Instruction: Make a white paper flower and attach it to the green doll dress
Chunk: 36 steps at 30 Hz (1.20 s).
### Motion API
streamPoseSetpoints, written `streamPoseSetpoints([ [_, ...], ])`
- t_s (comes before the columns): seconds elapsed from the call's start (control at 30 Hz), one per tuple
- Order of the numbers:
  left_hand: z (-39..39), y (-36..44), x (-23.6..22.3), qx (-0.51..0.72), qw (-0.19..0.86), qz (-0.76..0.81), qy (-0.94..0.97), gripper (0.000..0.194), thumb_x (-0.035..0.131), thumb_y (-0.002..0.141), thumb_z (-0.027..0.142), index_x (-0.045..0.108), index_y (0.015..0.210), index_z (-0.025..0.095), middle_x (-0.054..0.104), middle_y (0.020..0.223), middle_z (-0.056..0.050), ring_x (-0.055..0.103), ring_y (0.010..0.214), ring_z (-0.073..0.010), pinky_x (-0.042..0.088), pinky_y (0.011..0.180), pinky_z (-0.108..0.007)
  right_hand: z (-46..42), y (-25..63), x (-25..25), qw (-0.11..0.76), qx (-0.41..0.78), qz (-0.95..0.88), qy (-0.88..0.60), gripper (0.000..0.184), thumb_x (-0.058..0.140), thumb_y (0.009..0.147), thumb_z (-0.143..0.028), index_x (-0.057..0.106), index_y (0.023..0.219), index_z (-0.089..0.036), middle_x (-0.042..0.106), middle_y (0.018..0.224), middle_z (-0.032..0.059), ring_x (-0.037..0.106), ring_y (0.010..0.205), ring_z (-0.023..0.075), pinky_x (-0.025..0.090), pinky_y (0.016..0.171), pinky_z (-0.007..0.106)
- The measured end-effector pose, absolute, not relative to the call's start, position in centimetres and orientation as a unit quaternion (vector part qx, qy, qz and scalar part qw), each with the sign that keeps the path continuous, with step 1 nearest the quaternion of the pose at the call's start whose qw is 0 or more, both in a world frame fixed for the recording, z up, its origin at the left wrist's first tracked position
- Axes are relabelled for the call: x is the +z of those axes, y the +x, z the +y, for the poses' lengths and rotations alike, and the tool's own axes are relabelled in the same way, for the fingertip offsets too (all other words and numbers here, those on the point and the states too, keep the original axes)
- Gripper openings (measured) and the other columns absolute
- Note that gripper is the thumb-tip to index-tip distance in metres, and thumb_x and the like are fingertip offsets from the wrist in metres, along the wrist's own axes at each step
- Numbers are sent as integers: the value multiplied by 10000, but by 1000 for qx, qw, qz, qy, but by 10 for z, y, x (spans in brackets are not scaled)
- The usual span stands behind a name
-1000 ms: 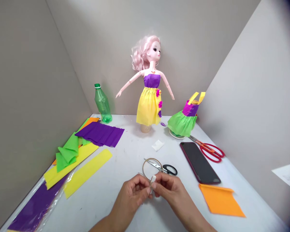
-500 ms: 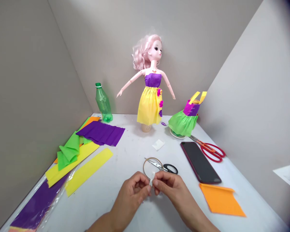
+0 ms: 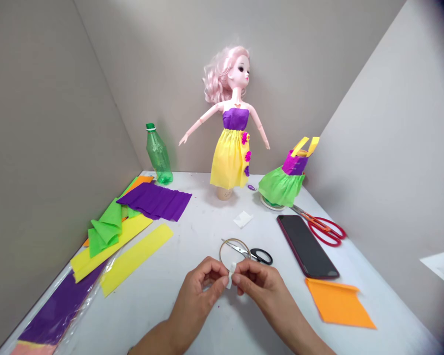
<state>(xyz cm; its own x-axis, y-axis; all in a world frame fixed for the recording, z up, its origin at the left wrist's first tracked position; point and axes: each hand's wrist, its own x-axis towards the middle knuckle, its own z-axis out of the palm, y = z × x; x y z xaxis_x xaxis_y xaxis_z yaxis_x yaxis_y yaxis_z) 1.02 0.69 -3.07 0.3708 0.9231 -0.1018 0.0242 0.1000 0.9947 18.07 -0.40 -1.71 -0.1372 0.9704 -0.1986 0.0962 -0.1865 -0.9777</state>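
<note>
Between both hands is a small white strip (image 3: 231, 276), its ends showing above and below the fingertips. My left hand (image 3: 207, 281) pinches it from the left with thumb and forefinger. My right hand (image 3: 257, 281) pinches it from the right, fingers curled. A thin golden-brown ring (image 3: 220, 250) stands just beyond the fingertips, its lower edge hidden by them and by the strip. I cannot tell whether the strip is wrapped round the ring. Behind it lie small scissors (image 3: 261, 256) with black handles. A white paper piece (image 3: 243, 219) lies farther back.
A doll (image 3: 229, 153) in a yellow skirt stands at the back, a small green dress (image 3: 283, 185) to its right. Red scissors (image 3: 329, 231), a phone (image 3: 307, 246) and orange paper (image 3: 340, 303) lie right. Left are a green bottle (image 3: 158, 155), purple paper (image 3: 155, 199) and yellow strips (image 3: 136, 259).
Fingers have shifted slightly on the white strip, and more of it shows below them. The whole view has tilted a little; the other things stay in place.
</note>
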Motion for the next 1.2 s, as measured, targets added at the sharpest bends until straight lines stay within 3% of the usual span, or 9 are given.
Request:
streamPoseSetpoints([
  [0.63, 2, 10, -34, 396, 469, 429, 662, 79, 544, 878, 185, 577, 807, 194, 596, 873, -28, 581, 850, -168, 454, 797, -255, -8, 178, -21, 397, 484, -535, -567, 176, 669, 787, -351, 648, 726, -187, 593, 706, 6, 519, 681, 164, 398, 649, 276],
  [1.0, 2, 11, -31, 394, 496, 429, 644, 84, 563, 878, 220, 589, 804, 190, 598, 867, -30, 587, 847, -169, 459, 800, -256, -7, 178, -19, 395, 512, -536, -543, 174, 641, 811, -337, 669, 728, -186, 569, 712, 4, 519, 685, 162, 399, 645, 269],
  [1.2, 2, 10, -31, 388, 473, 436, 660, 82, 549, 882, 201, 572, 804, 194, 590, 867, -25, 583, 847, -168, 455, 793, -260, -9, 178, -20, 390, 464, -559, -566, 172, 652, 811, -329, 643, 715, -186, 603, 703, 7, 536, 688, 167, 415, 671, 277],
])
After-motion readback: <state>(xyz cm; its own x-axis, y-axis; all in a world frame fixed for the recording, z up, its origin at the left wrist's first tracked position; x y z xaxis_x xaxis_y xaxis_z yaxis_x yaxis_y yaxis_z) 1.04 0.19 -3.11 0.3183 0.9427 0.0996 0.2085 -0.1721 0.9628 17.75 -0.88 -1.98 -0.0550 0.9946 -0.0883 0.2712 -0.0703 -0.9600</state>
